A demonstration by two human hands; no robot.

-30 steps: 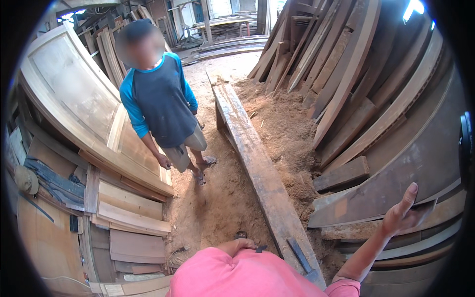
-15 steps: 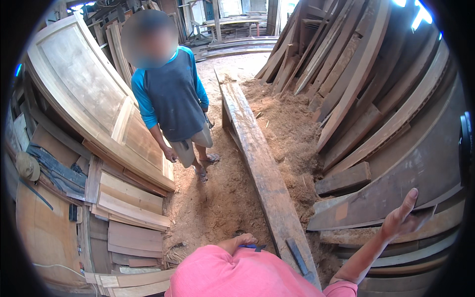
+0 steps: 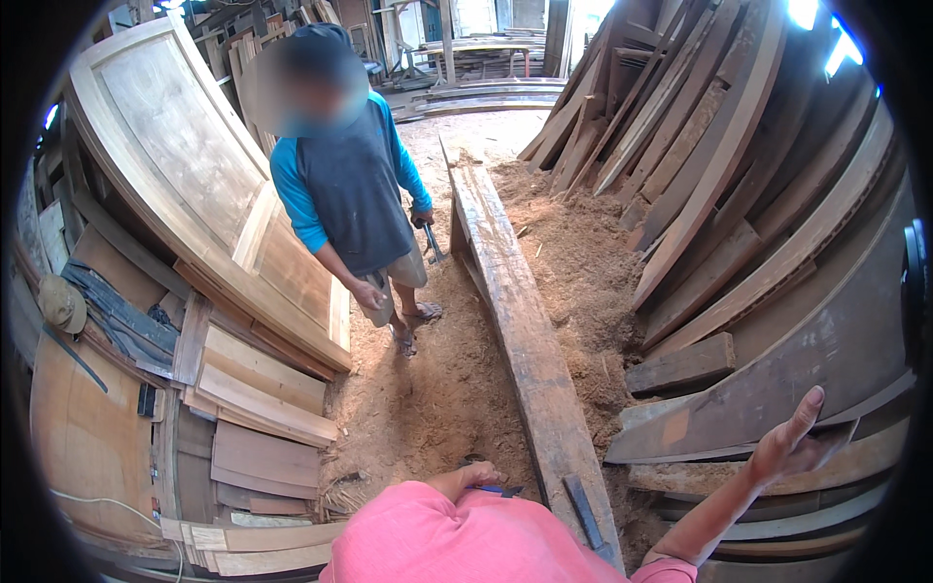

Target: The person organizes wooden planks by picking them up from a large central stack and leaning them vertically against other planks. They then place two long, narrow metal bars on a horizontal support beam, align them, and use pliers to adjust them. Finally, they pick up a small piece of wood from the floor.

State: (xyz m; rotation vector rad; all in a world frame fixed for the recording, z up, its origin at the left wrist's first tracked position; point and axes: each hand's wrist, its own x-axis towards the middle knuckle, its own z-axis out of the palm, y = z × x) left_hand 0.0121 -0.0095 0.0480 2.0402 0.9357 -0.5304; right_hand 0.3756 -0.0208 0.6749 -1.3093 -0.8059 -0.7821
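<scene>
The person wears a pink shirt (image 3: 437, 539), its sleeve (image 3: 667, 571) baring the right forearm (image 3: 714, 518)

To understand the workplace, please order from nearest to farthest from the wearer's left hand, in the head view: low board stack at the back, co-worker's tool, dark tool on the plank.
1. Dark tool, on the plank, to the right.
2. Co-worker's tool, ahead, left of the plank.
3. Board stack, far ahead.

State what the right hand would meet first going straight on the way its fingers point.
Probably the wide dark panel leaning beyond the right hand, though the gap between them is unclear.
</scene>
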